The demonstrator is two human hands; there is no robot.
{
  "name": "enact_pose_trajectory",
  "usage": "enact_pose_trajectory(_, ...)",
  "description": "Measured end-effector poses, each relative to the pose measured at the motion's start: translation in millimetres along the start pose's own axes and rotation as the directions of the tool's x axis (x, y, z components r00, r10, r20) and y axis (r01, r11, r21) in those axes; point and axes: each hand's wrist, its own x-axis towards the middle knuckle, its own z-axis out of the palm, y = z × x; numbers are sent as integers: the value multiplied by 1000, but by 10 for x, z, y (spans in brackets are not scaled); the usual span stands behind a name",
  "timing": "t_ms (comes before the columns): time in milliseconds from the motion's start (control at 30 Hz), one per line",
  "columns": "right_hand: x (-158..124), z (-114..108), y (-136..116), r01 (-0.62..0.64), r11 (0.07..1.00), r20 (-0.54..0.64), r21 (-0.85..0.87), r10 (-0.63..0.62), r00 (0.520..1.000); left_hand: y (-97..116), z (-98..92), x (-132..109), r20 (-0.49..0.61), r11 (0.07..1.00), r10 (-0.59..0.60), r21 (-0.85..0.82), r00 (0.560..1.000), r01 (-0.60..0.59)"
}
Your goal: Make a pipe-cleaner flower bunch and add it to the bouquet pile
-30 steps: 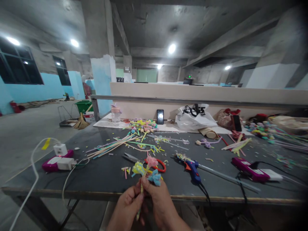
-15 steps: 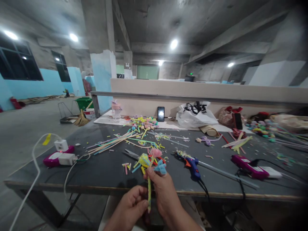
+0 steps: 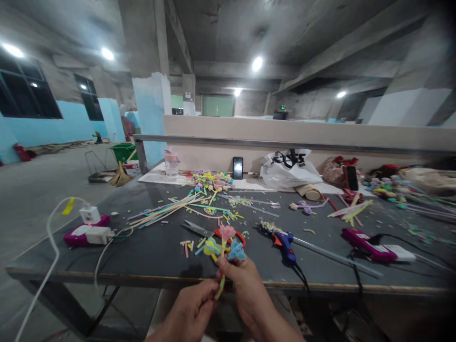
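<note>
A small bunch of pipe-cleaner flowers [image 3: 226,232] is held upright over the table's front edge, with pink, yellow and blue heads on a yellow-green stem. My right hand [image 3: 245,287] pinches it just below the heads, between thumb and fingers. Lower down, my left hand [image 3: 195,301] is closed around the stem, its fingertips partly hidden. Right behind the flowers lie scissors [image 3: 194,228] with red handles, partly covered by the heads. Short cut pipe-cleaner pieces [image 3: 186,249] are scattered to the left.
To the right lies a blue glue gun [image 3: 287,248] with a long clear glue stick [image 3: 335,256]. Purple power strips [image 3: 368,247] with cables sit at both sides. Loose pipe cleaners [image 3: 167,212] and a flower pile [image 3: 210,181] lie farther back, before an upright phone [image 3: 238,168].
The flower heads have turned and tilted slightly left, showing more of the pink one. My left hand has moved up the stem, and its lower end now bends to the left.
</note>
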Motion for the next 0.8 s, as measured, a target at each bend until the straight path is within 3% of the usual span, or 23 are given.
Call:
enact_pose_trajectory(67,-5,-17,2,-19,999,25,50,18,1000,1,-23,0,11,996,58,73,998,-59)
enact_pose_trajectory(333,-21,5,2,-65,993,-10,96,66,998,-153,42,37,45,987,127,92,991,-131)
enact_pose_trajectory(533,24,71,-79,-46,998,-39,-49,44,998,-24,-58,62,125,979,-86,-173,988,107)
enact_pose_trajectory(667,175,243,-223,37,995,-6,-89,-38,999,196,-196,256,9,940,-180,-292,984,175)
enact_pose_trajectory(800,483,424,-345,60,996,62,-67,-56,996,272,-369,607,-127,936,-249,-286,960,205)
